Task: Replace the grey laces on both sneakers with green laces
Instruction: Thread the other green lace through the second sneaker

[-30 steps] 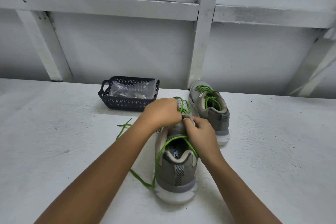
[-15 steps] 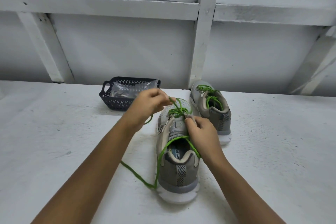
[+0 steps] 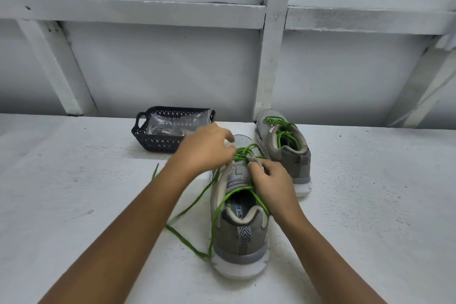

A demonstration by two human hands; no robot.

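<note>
The near sneaker [image 3: 240, 234] stands on the white surface [image 3: 74, 192] with its heel toward the camera. The left hand [image 3: 204, 153] arches over its toe end, fingers curled down, and their tips [image 3: 228, 153] pinch the green lace [image 3: 187, 242] where it crosses the lowest eyelets. The right hand [image 3: 274, 180] sits at the right edge of the lacing, its thumb and curled fingers pinching the grey eyelet strip of the near sneaker, touching the lace crossings. One slack strand runs from under the left wrist, across the surface, round the heel's left side and over the collar, then passes beneath the right hand. The far sneaker [image 3: 296, 163], already laced in green, stands just beyond to the right. A dark basket [image 3: 153, 142] holding a clear bag [image 3: 172, 126] sits behind the left hand.
</note>
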